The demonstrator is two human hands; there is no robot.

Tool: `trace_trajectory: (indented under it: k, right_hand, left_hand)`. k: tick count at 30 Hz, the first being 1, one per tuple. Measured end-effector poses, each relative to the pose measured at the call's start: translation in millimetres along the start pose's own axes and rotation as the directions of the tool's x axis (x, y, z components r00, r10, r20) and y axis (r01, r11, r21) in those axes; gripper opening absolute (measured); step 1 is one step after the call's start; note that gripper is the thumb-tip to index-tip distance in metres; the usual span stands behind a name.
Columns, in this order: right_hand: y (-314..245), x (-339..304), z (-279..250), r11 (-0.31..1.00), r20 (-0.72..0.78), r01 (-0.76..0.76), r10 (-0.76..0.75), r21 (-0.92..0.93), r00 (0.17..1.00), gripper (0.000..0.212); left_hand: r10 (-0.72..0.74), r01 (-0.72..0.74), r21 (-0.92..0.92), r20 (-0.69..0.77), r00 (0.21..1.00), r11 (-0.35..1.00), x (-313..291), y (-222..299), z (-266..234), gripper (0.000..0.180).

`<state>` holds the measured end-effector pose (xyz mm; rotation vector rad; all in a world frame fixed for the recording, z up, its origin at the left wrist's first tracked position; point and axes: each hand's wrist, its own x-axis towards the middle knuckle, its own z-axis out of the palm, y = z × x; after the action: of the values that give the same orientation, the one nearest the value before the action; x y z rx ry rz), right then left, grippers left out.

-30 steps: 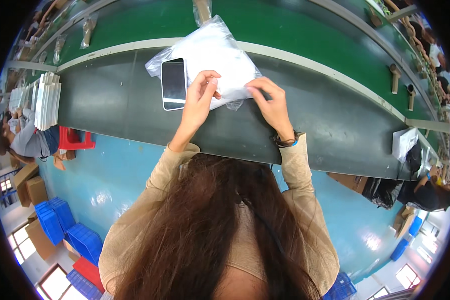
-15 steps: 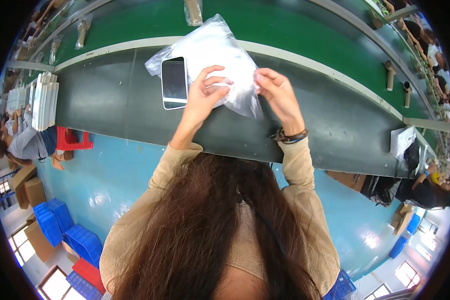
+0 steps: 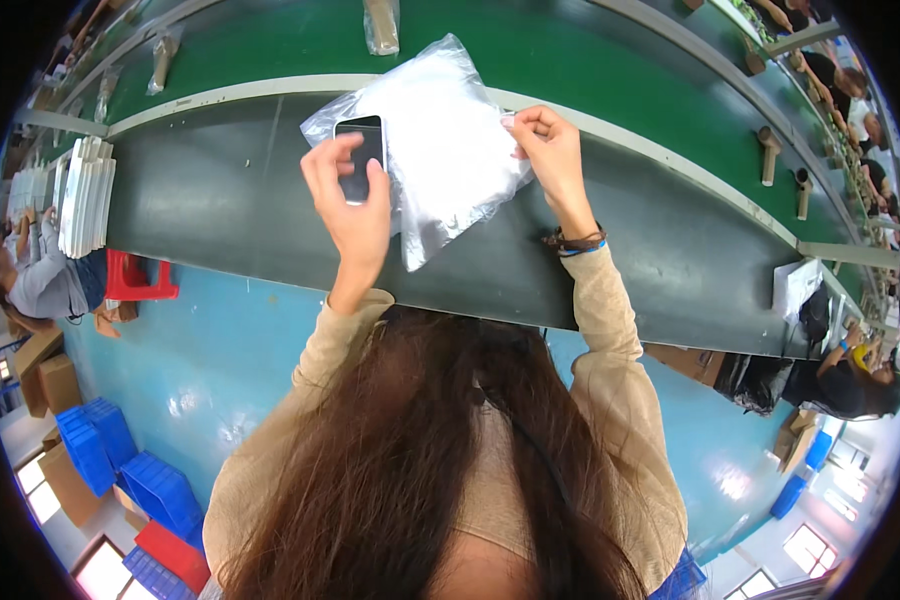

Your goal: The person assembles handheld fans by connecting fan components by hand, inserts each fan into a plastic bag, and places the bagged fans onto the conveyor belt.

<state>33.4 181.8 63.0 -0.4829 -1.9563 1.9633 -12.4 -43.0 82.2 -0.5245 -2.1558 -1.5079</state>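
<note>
Two hands, one phone and one visible bundle of plastic are counted at the work area. The phone (image 3: 358,175) is lain upon the left part of the plastic bag (image 3: 445,130). The left hand (image 3: 352,220) is held over the phone, thumb and fingers spread apart; contact cannot be told. The bag's right edge is pinched narrowly by the right hand (image 3: 557,158). The far white rail (image 3: 220,96) is overlapped by the bag; wide stretches of dark tabletop (image 3: 205,190) are left on both sides.
</note>
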Motion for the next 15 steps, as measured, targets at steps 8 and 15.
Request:
trace_trajectory:
  k: [8, 15]
  right_hand:
    - [9, -32, 31, 0.936, -0.207, 0.031, 0.045, 0.350, 0.977, 0.013]
    - [0, -33, 29, 0.822, -0.038, 0.030, -0.010, 0.569, 0.999, 0.012]
  left_hand:
    - [0.098, -0.056, -0.103, 0.466, 0.880, 0.993, -22, 20, 60, 0.036]
    - [0.092, 0.032, -0.257, 0.454, 0.886, 0.966, 1, 15, 60, 0.055]
